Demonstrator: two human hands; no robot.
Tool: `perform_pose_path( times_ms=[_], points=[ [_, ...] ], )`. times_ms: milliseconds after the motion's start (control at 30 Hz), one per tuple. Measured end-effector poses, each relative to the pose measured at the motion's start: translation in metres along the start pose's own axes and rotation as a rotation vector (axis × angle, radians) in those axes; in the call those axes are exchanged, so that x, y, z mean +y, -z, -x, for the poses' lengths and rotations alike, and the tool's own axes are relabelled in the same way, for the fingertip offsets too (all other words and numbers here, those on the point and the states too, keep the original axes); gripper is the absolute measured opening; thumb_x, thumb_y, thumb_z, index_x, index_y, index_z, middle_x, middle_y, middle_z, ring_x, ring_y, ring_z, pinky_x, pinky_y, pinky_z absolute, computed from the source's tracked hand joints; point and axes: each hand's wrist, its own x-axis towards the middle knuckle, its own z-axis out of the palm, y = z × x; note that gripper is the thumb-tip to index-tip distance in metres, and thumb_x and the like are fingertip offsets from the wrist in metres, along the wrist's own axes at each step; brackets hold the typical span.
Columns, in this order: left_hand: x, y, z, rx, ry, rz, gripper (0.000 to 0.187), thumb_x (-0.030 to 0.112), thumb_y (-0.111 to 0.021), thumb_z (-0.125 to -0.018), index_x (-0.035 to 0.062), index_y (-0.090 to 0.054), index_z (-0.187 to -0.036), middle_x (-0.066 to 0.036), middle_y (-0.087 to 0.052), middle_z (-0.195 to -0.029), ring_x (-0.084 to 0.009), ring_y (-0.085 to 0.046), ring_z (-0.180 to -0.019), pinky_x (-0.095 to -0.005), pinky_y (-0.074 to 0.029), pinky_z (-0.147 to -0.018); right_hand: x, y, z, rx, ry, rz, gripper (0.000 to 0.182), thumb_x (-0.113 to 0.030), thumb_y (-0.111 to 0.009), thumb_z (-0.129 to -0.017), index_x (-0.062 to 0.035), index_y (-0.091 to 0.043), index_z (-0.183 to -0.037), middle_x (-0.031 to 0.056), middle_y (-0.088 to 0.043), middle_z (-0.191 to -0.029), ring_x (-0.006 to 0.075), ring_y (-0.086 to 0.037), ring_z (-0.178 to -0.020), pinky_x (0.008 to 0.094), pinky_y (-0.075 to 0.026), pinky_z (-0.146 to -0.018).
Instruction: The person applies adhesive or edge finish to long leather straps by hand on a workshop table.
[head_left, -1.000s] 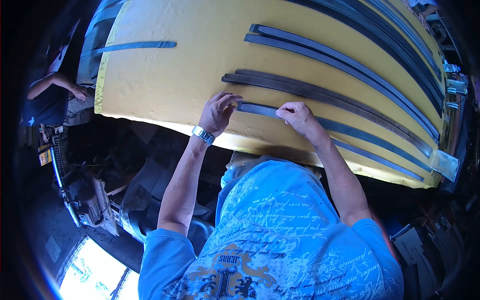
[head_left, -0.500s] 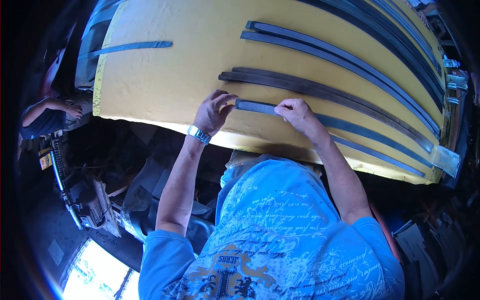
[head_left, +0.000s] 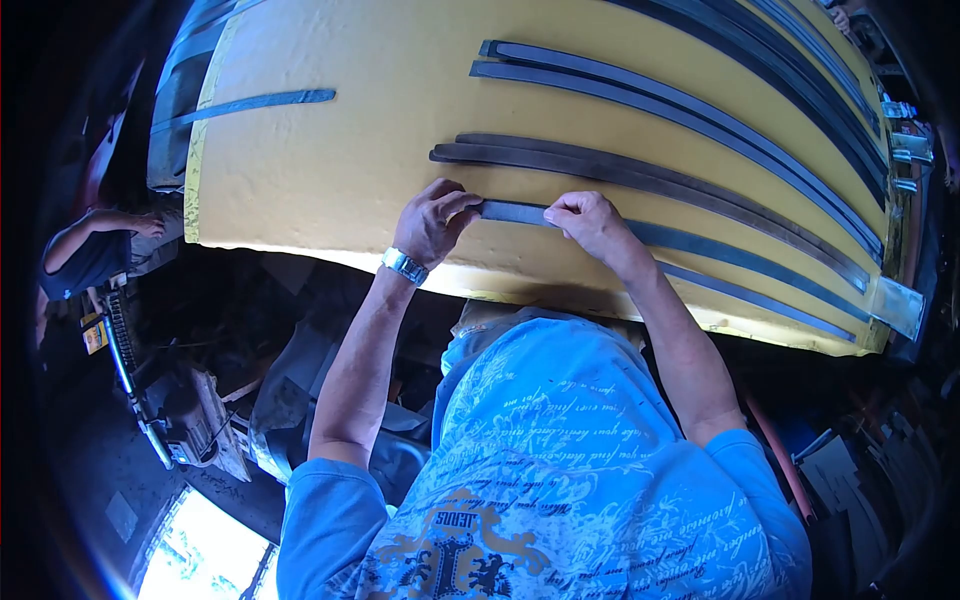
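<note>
A long, dark leather strip (head_left: 515,212) runs along the near side of the yellow-topped table (head_left: 300,180). My left hand (head_left: 435,222), with a metal watch at the wrist, pinches its left end between thumb and fingers. A short way to the right, my right hand (head_left: 592,222) pinches the same strip, fingers curled in. Beyond my right hand the strip stretches on toward the table's right end. Just behind it lie brown strips (head_left: 560,160) side by side, and a thinner bluish strip (head_left: 760,295) lies nearer the front edge.
Farther back are grey-blue strips (head_left: 640,95) and several dark ones (head_left: 760,70). Another strip (head_left: 260,103) lies at the left, overhanging the edge. Clear blocks or containers (head_left: 897,308) sit at the right end. Another person's arm (head_left: 100,225) shows at far left.
My left thumb and fingers have closed on the strip's left end, where they were apart before. My right hand keeps its pinch, and the view has shifted slightly.
</note>
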Motion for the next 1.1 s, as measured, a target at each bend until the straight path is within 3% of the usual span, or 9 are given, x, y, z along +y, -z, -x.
perform_pose_path(
  times_ms=[567, 1100],
  points=[
    [0.000, -0.003, -0.001, 0.065, -0.053, -0.014, 0.016, 0.015, -0.077, -0.079, 0.0131, -0.073, -0.095, -0.006, -0.066, -0.092, -0.0283, -0.066, -0.080, -0.0390, -0.055, -0.068, -0.010, 0.000, 0.002, 0.030, -0.079, 0.077, 0.033, -0.036, -0.067, -0.084, -0.0046, -0.074, -0.093, 0.0129, -0.072, -0.087, 0.0249, -0.068, -0.083, 0.0357, -0.053, -0.080],
    [0.000, 0.000, -0.002, 0.014, -0.039, -0.042, 0.017, 0.014, -0.077, -0.081, 0.0111, -0.076, -0.098, -0.008, -0.068, -0.096, -0.0267, -0.069, -0.083, -0.0364, -0.057, -0.071, -0.012, -0.003, 0.004, 0.076, -0.057, 0.117, 0.034, -0.036, -0.065, -0.083, -0.0055, -0.075, -0.093, 0.0152, -0.073, -0.093, 0.0301, -0.069, -0.088, 0.0382, -0.053, -0.083]
  ],
)
